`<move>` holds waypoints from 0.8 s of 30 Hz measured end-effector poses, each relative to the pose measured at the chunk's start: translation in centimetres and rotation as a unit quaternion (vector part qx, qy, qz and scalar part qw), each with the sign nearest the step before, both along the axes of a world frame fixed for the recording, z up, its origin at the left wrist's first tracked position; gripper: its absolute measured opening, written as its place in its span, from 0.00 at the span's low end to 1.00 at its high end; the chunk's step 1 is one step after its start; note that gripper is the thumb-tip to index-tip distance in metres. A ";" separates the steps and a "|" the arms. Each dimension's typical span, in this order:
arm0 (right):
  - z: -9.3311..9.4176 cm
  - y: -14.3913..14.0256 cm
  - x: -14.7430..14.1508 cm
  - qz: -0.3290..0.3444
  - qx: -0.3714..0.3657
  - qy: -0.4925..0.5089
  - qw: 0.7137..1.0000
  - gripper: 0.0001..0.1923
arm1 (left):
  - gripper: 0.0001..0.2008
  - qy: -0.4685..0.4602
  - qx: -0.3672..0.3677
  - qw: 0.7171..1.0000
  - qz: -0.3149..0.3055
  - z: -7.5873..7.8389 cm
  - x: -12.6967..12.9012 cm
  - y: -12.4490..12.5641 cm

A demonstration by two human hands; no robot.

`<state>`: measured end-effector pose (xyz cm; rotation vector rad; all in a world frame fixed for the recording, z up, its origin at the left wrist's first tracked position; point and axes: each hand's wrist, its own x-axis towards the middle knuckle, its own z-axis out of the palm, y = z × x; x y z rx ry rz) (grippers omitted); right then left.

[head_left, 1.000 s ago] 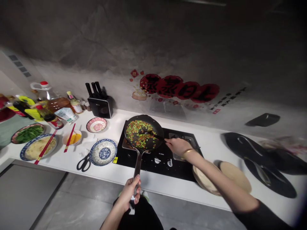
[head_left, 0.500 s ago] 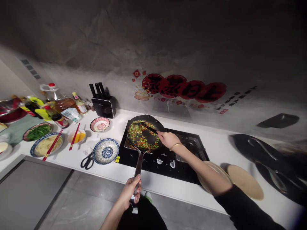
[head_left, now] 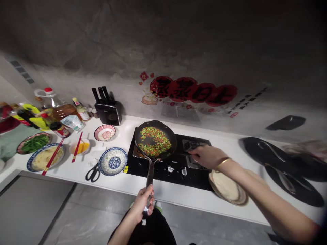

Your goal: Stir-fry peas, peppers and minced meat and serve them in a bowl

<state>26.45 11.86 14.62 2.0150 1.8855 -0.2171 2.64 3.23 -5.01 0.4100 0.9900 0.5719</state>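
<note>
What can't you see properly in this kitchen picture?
Head view only:
- Right hand: its fingers curl away over the stove; whether it holds anything cannot be told.
- Pan handle end: covered by the left hand.
- Diced bits in the pan: too small to name.
- Things at the far right of the counter: blurred.
- Bottle labels: too small to read.
- Red bowl: cut off by the left edge.
</note>
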 end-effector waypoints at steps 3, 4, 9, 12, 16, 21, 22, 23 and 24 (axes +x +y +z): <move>-2.8 1.8 -1.7 -0.004 0.051 0.018 0.999 0.19 | 0.27 0.005 0.003 1.000 0.000 0.3 0.0 0.1; -3.8 2.7 -2.2 -0.007 0.065 0.026 0.998 0.20 | 0.28 0.008 0.005 1.000 0.000 0.4 0.1 0.1; -6.3 6.8 -3.6 -0.014 0.081 0.037 0.996 0.22 | 0.29 0.017 0.011 1.000 -0.006 0.4 0.3 0.3; -4.6 6.3 -3.1 -0.013 0.043 0.011 0.999 0.21 | 0.28 0.015 0.013 1.000 -0.006 0.2 0.3 0.3; -1.0 4.0 -2.2 0.041 -0.014 -0.048 0.998 0.18 | 0.28 0.011 0.011 1.000 -0.004 0.0 0.2 0.2; -2.5 4.5 -4.3 0.117 0.047 -0.061 0.990 0.20 | 0.28 0.020 0.009 1.000 -0.001 0.1 0.3 0.2; -3.4 5.1 -4.9 0.108 0.058 -0.059 0.991 0.21 | 0.28 0.022 0.010 1.000 -0.002 0.1 0.3 0.2; -4.2 5.7 -5.3 0.094 0.061 -0.054 0.992 0.21 | 0.28 0.022 0.012 1.000 -0.004 0.2 0.3 0.2; -4.7 6.2 -5.5 0.078 0.059 -0.048 0.994 0.22 | 0.28 0.021 0.014 1.000 -0.006 0.2 0.2 0.2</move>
